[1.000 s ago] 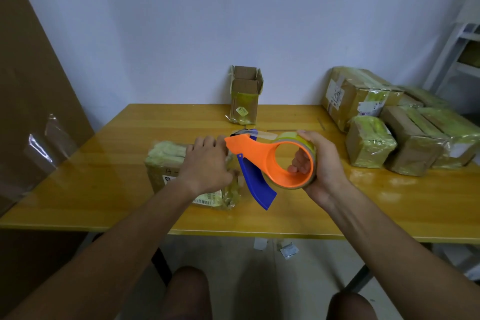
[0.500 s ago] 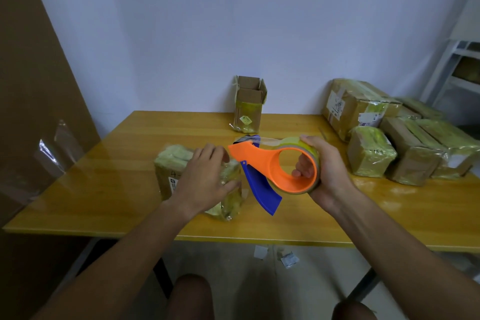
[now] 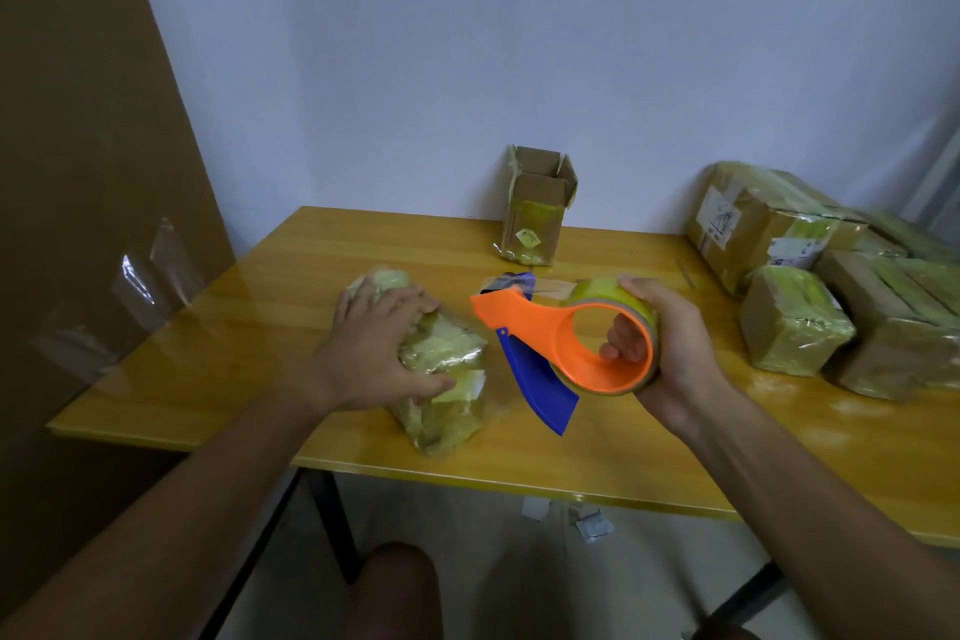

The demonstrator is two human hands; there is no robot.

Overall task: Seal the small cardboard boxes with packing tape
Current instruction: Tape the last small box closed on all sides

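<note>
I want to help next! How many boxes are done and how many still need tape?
Done, it seems: a pile of taped boxes at the table's right end; I can't count them exactly. In hand: the left hand rests on a small box already shiny with tape, and the right hand grips the tape dispenser. Left: one open box by the wall, flaps up.

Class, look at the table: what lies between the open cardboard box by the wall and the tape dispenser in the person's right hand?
In the head view, only bare tabletop separates the open box from the dispenser.
</note>
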